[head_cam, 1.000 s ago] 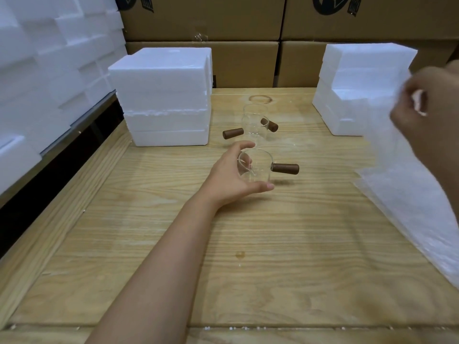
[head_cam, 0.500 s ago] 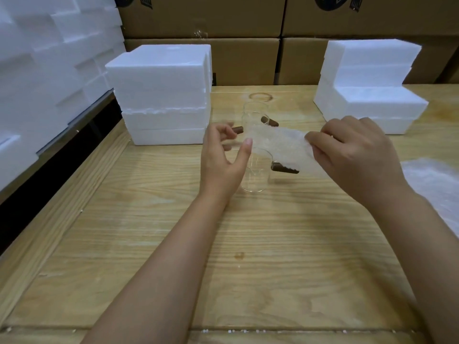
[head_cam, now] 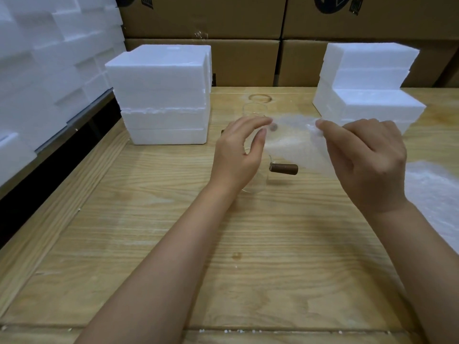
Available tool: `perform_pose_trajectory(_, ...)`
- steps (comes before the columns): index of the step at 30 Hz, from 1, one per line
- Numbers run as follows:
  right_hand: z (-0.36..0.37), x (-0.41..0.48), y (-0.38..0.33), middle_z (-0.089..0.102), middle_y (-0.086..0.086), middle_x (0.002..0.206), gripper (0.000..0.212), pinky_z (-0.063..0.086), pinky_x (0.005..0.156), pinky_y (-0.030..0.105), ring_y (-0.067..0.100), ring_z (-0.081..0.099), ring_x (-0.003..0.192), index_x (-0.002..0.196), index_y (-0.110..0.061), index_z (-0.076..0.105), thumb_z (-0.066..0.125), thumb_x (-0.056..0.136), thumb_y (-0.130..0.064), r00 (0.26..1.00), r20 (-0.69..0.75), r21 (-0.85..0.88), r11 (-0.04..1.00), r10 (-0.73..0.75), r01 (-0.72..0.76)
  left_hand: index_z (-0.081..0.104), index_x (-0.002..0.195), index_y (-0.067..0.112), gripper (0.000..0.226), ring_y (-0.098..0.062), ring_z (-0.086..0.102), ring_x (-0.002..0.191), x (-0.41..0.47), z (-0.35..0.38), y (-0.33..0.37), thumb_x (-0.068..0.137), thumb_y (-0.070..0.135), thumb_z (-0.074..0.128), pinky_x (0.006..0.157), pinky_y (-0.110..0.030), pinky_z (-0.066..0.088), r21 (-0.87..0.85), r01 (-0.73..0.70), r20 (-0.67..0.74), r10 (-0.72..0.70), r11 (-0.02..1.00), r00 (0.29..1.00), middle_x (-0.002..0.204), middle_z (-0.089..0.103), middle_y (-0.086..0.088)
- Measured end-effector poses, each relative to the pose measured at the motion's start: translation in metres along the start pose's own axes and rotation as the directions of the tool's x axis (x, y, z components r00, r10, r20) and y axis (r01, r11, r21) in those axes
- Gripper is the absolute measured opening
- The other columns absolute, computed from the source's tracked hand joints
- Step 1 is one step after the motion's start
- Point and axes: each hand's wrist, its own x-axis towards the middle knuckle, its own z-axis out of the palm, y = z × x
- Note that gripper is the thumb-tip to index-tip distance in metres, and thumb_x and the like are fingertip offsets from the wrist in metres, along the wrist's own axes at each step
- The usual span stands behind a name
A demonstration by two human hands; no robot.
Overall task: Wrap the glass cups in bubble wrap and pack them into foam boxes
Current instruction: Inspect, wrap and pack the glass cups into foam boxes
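A clear glass cup [head_cam: 257, 181] with a brown wooden handle [head_cam: 284, 168] stands on the wooden table [head_cam: 248, 244], partly hidden behind my left hand [head_cam: 238, 155]. A bubble wrap sheet [head_cam: 293, 142] is stretched in the air above the cup. My left hand pinches the sheet's left edge between thumb and fingers. My right hand [head_cam: 365, 165] pinches its right top corner. A second glass cup [head_cam: 253, 110] stands further back, partly veiled by the sheet.
A stack of white foam boxes [head_cam: 164, 95] stands at the back left, another foam stack [head_cam: 367, 83] at the back right. More bubble wrap [head_cam: 437, 194] lies at the right edge. Cardboard cartons [head_cam: 248, 60] line the back; foam pieces [head_cam: 49, 70] are piled left.
My right hand brought a bubble wrap sheet from the right pile over the cup. My left hand let go of the cup and took the sheet's left edge.
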Motion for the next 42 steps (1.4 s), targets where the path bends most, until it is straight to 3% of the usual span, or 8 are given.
perform_pose_trajectory(4,0.002,-0.004,-0.014,0.053,0.019,0.093,0.022,0.043,0.069,0.042,0.031,0.049,0.083,0.114,-0.005,0.063,0.054,0.095,-0.009,0.989,-0.007,0.133,0.98,0.149,-0.147,0.064,0.12,0.003,0.033,-0.022,0.061,0.097,0.001,0.002,0.002,0.087,0.006,0.066,0.086,-0.04,0.051,0.116,-0.064,-0.013,0.066,0.991,0.998,0.109,0.065,-0.009)
perform_pose_trajectory(9,0.009,-0.004,-0.042,0.038,0.011,0.118,0.028,0.039,0.088,0.044,0.032,0.04,0.109,0.095,-0.014,0.074,0.062,0.087,-0.038,0.991,0.116,0.165,0.985,-0.068,0.048,0.06,0.123,-0.006,0.043,-0.03,0.061,0.091,0.001,0.005,0.004,0.081,-0.001,0.069,0.079,-0.043,0.054,0.21,-0.181,-0.049,0.195,0.961,0.98,0.109,0.062,-0.018)
perform_pose_trajectory(18,0.018,-0.021,-0.027,0.045,0.024,0.13,0.022,0.03,0.094,0.05,0.033,0.028,0.123,0.106,-0.009,0.066,0.06,0.087,-0.017,0.871,0.336,-0.148,0.934,0.358,-0.326,0.056,0.125,-0.009,0.042,-0.03,0.06,0.084,0.002,0.001,-0.001,0.083,-0.011,0.059,0.072,-0.026,0.052,0.244,-0.163,-0.126,0.197,0.956,0.972,0.111,0.057,-0.022)
perform_pose_trajectory(23,0.016,-0.021,-0.027,0.044,0.026,0.123,0.031,0.041,0.092,0.045,0.04,0.042,0.114,0.114,-0.004,0.063,0.063,0.084,-0.006,0.8,0.359,0.07,0.841,0.481,-0.537,0.065,0.115,-0.004,0.039,-0.02,0.054,0.074,0.002,0.003,0.002,0.079,-0.016,0.057,0.062,-0.031,0.053,0.21,-0.156,-0.062,0.172,0.965,0.983,0.112,0.057,-0.022)
perform_pose_trajectory(28,0.002,-0.016,-0.035,0.053,0.008,0.058,0.021,0.038,0.048,0.03,0.025,0.048,0.051,0.062,0.0,0.064,0.046,0.072,0.001,0.974,0.221,0.46,0.876,0.044,-0.144,0.068,0.112,0.002,0.036,-0.024,0.057,0.078,0.003,0.007,0.004,0.083,-0.013,0.055,0.07,-0.032,0.053,0.163,-0.089,-0.012,0.092,0.983,0.996,0.119,0.054,-0.019)
perform_pose_trajectory(31,0.007,-0.021,-0.049,0.05,0.002,0.043,0.026,0.037,0.034,0.027,0.024,0.047,0.036,0.058,-0.004,0.064,0.043,0.071,-0.01,0.911,0.406,0.398,0.911,-0.068,-0.109,0.067,0.117,0.007,0.037,-0.009,0.051,0.076,0.007,0.008,0.005,0.087,-0.01,0.055,0.073,-0.021,0.05,0.114,-0.026,-0.01,0.027,0.993,1.0,0.12,0.052,-0.013)
perform_pose_trajectory(36,0.014,-0.028,-0.043,0.063,0.005,0.059,0.033,0.044,0.039,0.031,0.029,0.058,0.045,0.102,-0.007,0.072,0.046,0.085,-0.019,0.823,0.517,0.117,0.933,0.237,-0.341,0.06,0.128,0.012,0.046,-0.001,0.048,0.078,0.014,0.008,0.008,0.088,-0.009,0.053,0.071,-0.007,0.042,0.028,0.027,-0.02,-0.026,0.999,0.999,0.113,0.044,0.001)
perform_pose_trajectory(42,0.025,-0.034,-0.031,0.063,-0.005,0.094,0.045,0.045,0.074,0.035,0.02,0.057,0.087,0.134,-0.03,0.052,0.043,0.093,-0.048,0.452,0.779,-0.028,0.745,0.435,-0.667,0.057,0.132,0.017,0.047,0.001,0.046,0.071,0.014,0.007,0.007,0.09,-0.004,0.055,0.067,-0.007,0.043,0.007,0.097,0.017,-0.097,0.995,0.995,0.113,0.044,0.003)
